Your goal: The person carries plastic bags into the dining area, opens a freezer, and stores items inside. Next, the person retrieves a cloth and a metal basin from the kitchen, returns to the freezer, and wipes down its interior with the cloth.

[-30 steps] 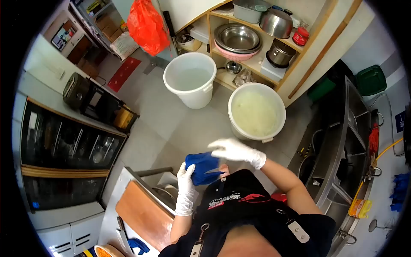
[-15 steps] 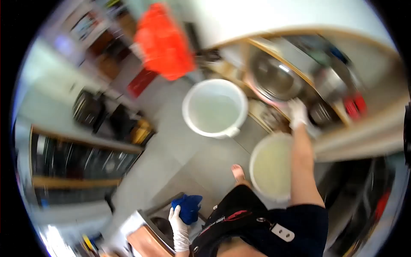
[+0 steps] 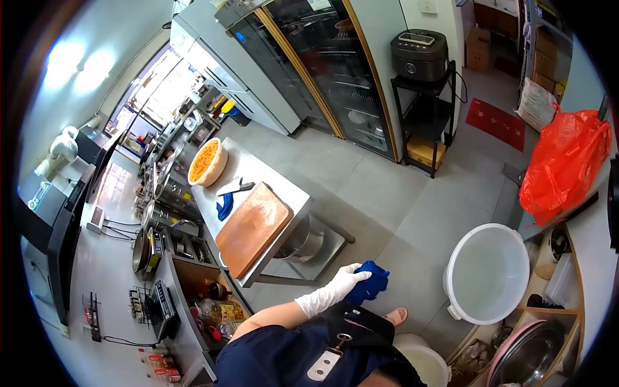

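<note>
My left hand (image 3: 349, 281), in a white glove, is closed on a bunched blue cloth (image 3: 368, 282) above the floor in front of my body. My right hand is out of the frame. Just beyond the cloth, to the left, stands a steel table (image 3: 298, 195) with a brown cutting board (image 3: 254, 229). A knife (image 3: 236, 187), another piece of blue cloth (image 3: 224, 206) and a bowl of orange shreds (image 3: 207, 162) lie farther along the table. To the right is a large white bucket (image 3: 488, 274) of clear liquid.
A second white bucket (image 3: 422, 362) with pale liquid shows partly at the bottom, beside shelves holding a steel basin (image 3: 530, 353). A red plastic bag (image 3: 565, 164) hangs at the right. Behind are a glass-door cabinet (image 3: 335, 61) and a black rack (image 3: 427, 116).
The view has swung left, bringing the table and counter into sight. My right hand moved from near the cloth to the shelves, then left the frame. My left hand still holds the cloth.
</note>
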A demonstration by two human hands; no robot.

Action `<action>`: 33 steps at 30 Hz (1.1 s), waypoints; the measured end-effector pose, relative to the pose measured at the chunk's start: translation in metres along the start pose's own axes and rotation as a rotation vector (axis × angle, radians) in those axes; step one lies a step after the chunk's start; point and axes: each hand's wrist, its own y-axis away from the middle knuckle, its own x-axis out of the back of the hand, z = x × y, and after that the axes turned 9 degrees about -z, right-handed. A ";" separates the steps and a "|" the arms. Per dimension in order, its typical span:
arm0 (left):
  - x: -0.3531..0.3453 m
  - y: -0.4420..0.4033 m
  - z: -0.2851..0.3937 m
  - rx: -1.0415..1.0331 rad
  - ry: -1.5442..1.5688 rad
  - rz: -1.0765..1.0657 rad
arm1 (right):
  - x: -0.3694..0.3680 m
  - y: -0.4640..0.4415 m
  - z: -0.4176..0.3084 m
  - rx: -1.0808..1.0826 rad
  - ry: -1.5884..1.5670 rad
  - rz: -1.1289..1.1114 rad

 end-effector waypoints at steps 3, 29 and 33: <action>-0.006 -0.022 0.006 0.020 -0.074 0.081 | 0.004 -0.013 0.008 0.014 0.098 0.022; -0.097 -0.069 -0.017 0.103 -0.411 -0.176 | 0.091 0.003 0.115 -0.648 0.417 0.230; -0.101 -0.061 -0.011 0.083 -0.399 -0.166 | 0.107 0.015 0.101 -0.575 0.346 0.317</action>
